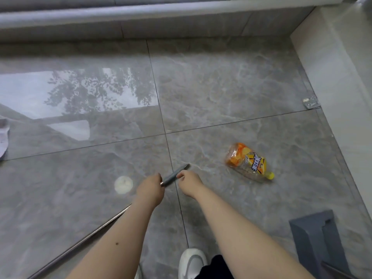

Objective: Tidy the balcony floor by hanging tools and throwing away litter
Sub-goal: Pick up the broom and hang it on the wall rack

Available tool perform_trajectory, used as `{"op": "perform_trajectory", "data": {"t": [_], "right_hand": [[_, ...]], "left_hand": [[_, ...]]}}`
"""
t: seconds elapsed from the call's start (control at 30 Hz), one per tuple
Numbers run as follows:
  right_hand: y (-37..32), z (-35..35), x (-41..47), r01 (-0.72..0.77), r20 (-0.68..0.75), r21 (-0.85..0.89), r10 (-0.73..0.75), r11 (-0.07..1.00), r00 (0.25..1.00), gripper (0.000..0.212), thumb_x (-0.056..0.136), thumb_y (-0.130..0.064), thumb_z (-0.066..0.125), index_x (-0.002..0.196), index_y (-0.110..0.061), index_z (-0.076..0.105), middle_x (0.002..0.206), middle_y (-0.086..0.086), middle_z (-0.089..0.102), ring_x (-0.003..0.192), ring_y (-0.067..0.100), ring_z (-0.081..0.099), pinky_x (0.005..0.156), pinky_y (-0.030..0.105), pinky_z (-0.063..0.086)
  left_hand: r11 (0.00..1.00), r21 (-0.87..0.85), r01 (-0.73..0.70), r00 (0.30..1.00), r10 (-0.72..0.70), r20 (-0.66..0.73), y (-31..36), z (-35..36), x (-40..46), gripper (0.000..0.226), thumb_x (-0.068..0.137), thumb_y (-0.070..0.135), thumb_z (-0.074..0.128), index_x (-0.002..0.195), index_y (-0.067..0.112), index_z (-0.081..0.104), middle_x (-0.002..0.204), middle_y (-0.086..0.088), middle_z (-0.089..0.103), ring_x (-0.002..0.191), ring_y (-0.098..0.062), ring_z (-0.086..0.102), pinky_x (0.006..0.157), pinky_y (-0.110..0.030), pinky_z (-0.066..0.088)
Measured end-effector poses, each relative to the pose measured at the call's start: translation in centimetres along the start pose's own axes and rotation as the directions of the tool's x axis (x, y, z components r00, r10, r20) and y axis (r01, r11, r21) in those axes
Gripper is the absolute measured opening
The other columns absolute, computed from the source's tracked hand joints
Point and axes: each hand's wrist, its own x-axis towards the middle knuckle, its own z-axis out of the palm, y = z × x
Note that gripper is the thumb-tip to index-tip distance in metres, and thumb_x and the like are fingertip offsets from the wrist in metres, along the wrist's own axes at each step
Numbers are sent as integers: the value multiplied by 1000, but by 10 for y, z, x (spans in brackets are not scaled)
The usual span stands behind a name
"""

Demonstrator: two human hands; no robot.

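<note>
The long tool handle [175, 174] lies on the floor tiles [221, 87], its axis slanting from lower left to upper right (grey grip end farthest). The left hand [150, 189] wraps it; the right hand [188, 183], fingers curled, pinches the grip just beyond.

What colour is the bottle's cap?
Yellow: the bottle's cap, clearest in the head view.

Glossy grey tiled floor [231, 83]; an empty plastic bottle [248, 163] lies on its side at right; white cloth [4, 137] at far left; grey dustpan [318, 242] near right.
</note>
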Motion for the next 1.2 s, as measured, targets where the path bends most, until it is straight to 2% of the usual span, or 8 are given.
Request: {"op": "perform_trajectory", "data": {"t": [0.27,0.43,0.53,0.67,0.8,0.97,1.07,1.2], "right_hand": [[15,46,66,-15,7,107,14,994,1000,46,88,-6,49,134,-10,51,138,16,53,128,27,49,107,25,36],[16,51,68,-19,-55,158,28,987,998,35,89,-7,51,123,-7,59,132,13,58,123,25,53,102,23,39],[6,44,47,11,-148,186,17,983,989,22,88,-10,54,107,-6,66,117,15,66,110,27,61,92,26,46],[-16,18,-7,63,-243,263,2,963,970,13,87,-13,58,92,-7,68,101,12,70,87,22,63,70,19,42],[-49,-12,-74,147,-317,377,-22,915,948,11,83,-15,65,73,-15,60,87,14,72,71,14,59,59,19,41],[-107,-70,-176,310,-466,441,-80,842,881,17,82,-17,69,71,-10,59,75,14,70,71,28,68,65,33,53],[-142,-112,-232,394,-541,434,-115,810,833,20,83,-23,68,71,-9,59,71,10,68,67,25,65,64,34,52],[-183,-183,-309,469,-637,445,-98,763,764,26,82,-30,68,68,-18,50,61,-7,55,56,12,55,52,21,41]], "left_hand": [[993,111,-35,999,31,37,-24,51,59,28,88,22,54,114,11,52,122,-11,59,115,-30,57,88,-37,48],[952,286,-105,993,85,82,-23,53,57,30,95,10,40,124,6,47,130,-13,51,122,-29,51,95,-37,46],[974,210,-83,992,61,109,-24,37,41,27,96,11,41,121,3,45,129,-16,52,119,-33,54,94,-40,46],[993,85,-83,989,71,131,-19,-11,1,25,96,20,47,115,4,42,114,-19,62,103,-34,61,79,-38,46],[992,59,-110,986,102,129,-6,-68,-54,23,99,27,39,107,7,51,113,-16,63,103,-32,60,80,-36,43],[993,-48,-112,987,117,114,24,-162,-131,30,100,25,37,112,3,53,89,-10,58,86,-30,56,68,-30,33],[988,-75,-132,987,138,79,52,-226,-173,29,99,22,40,111,1,55,106,-17,63,100,-34,59,77,-38,41],[982,-89,-168,984,172,38,99,-314,-234,31,98,20,43,116,-2,56,118,-21,62,109,-33,58,78,-34,39]]}}
